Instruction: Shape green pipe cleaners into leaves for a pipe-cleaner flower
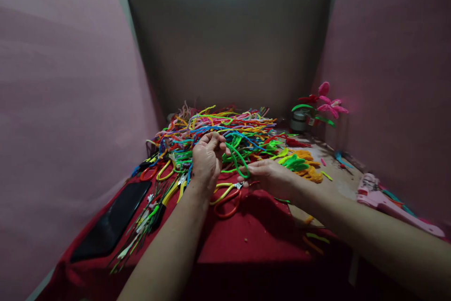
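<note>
My left hand [207,158] pinched the green stem [245,176] farther up, my right hand [269,176] its near bend, perhaps for steadying the loop.

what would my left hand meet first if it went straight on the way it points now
Your left hand would probably meet the heaped, multicoloured fuzzy craft stems just beyond it, though depth is hard to judge.
</note>
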Motion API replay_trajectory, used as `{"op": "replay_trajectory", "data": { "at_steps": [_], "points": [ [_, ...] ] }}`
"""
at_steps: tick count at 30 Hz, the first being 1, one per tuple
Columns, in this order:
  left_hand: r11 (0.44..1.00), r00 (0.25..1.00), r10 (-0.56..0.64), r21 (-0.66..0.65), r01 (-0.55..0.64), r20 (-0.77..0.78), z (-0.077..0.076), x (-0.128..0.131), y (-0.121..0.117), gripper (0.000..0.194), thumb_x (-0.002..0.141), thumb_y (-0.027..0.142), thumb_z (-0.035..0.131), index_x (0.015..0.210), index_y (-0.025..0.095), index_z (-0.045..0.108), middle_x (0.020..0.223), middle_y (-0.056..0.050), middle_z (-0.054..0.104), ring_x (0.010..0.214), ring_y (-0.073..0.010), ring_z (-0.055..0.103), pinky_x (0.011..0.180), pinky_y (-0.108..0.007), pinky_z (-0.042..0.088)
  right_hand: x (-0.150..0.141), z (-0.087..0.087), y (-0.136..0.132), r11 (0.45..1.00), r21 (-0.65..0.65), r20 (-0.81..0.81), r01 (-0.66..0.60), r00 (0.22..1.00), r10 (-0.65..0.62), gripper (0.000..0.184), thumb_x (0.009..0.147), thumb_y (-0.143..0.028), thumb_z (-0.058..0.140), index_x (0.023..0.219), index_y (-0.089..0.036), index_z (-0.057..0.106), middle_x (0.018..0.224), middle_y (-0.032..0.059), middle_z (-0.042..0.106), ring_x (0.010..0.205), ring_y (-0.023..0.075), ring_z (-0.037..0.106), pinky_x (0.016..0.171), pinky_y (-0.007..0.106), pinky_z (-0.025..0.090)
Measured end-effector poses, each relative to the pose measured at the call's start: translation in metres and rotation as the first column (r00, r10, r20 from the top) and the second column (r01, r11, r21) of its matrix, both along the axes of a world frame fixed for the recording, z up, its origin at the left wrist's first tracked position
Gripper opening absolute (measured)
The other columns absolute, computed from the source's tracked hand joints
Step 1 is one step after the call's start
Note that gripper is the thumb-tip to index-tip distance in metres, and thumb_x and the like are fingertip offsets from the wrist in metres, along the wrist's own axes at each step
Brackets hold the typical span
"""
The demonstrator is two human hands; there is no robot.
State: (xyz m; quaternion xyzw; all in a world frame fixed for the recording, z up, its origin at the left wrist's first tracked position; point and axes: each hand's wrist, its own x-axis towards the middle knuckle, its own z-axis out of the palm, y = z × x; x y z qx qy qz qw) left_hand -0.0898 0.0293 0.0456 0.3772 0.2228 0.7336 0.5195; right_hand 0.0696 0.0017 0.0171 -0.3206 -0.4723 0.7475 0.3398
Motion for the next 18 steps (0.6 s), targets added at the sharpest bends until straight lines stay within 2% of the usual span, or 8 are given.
{"op": "replay_trajectory", "data": {
  "at_steps": [2,4,6,8,13,16,18],
  "points": [
    [1.000,1.000,-0.006,-0.005,0.006,0.001,-0.0001,-0.0003,-0.0001,0.009,0.073,0.012,0.060,0.069,0.013,0.052,0.059,0.002,0.054,0.044,-0.0048,0.047,0.040,-0.015,0.040,0.0003,0.0003,0.0006,0.987,-0.155,-0.087,-0.038,0.996,0.024,0.018,0.076,-0.029,0.055,0.080,-0.012,0.059,0.071,0.0059,0.063,0.059,0.0140,0.057,0.059,0.029,0.041],
    [1.000,1.000,-0.012,-0.015,0.012,-0.001,-0.0002,-0.0001,-0.0003,0.009,0.073,0.013,0.061,0.069,0.013,0.052,0.060,0.002,0.054,0.045,-0.0050,0.047,0.040,-0.015,0.040,-0.0003,0.0005,0.0012,0.959,-0.277,-0.118,-0.057,0.993,0.025,0.019,0.080,-0.029,0.049,0.077,-0.013,0.058,0.064,0.0038,0.060,0.052,0.0122,0.053,0.057,0.028,0.041],
    [1.000,1.000,-0.009,-0.019,0.009,-0.007,-0.0003,0.0004,-0.0004,0.010,0.073,0.014,0.061,0.069,0.013,0.052,0.060,0.002,0.053,0.045,-0.0049,0.048,0.040,-0.015,0.039,-0.0014,-0.0001,0.0017,0.939,-0.340,-0.124,-0.055,0.992,0.013,0.015,0.081,-0.024,0.048,0.074,-0.013,0.056,0.058,0.0014,0.056,0.046,0.0094,0.047,0.054,0.026,0.039],
    [1.000,1.000,-0.004,-0.020,0.004,-0.008,-0.0004,0.0010,-0.0003,0.009,0.073,0.013,0.061,0.069,0.013,0.053,0.060,0.002,0.053,0.045,-0.0043,0.047,0.040,-0.014,0.039,-0.0023,-0.0016,0.0021,0.936,-0.348,-0.130,-0.052,0.991,0.007,0.012,0.079,-0.019,0.050,0.073,-0.012,0.057,0.054,-0.0003,0.052,0.043,0.0069,0.040,0.051,0.023,0.036],
    [0.999,1.000,-0.012,-0.034,0.012,0.007,-0.0014,-0.0005,0.0014,0.008,0.074,0.010,0.057,0.069,0.012,0.053,0.059,0.002,0.054,0.043,-0.0040,0.046,0.037,-0.014,0.036,-0.0030,-0.0050,0.0012,0.970,-0.239,-0.101,-0.043,0.995,0.019,0.013,0.075,-0.017,0.054,0.067,-0.008,0.059,0.049,-0.0033,0.043,0.040,0.0042,0.031,0.045,0.021,0.033],
    [0.998,1.000,0.001,-0.068,0.001,0.028,-0.0012,-0.0026,0.0020,0.009,0.076,0.008,0.054,0.068,0.012,0.053,0.058,0.002,0.053,0.042,-0.0034,0.044,0.035,-0.013,0.035,-0.0042,-0.0065,-0.0029,0.999,-0.053,-0.072,0.007,0.997,-0.011,0.017,0.072,-0.022,0.058,0.059,-0.011,0.055,0.045,-0.0045,0.040,0.039,0.0052,0.033,0.042,0.021,0.032],
    [0.997,0.999,0.011,-0.082,-0.009,0.032,-0.0005,-0.0029,0.0014,0.009,0.075,0.008,0.054,0.067,0.012,0.052,0.057,0.002,0.053,0.041,-0.0029,0.043,0.034,-0.013,0.034,-0.0052,-0.0078,-0.0065,0.996,0.080,-0.012,0.048,0.999,-0.047,0.020,0.071,-0.025,0.059,0.056,-0.013,0.054,0.041,-0.0047,0.040,0.036,0.0062,0.035,0.040,0.022,0.032]
  ]
}}
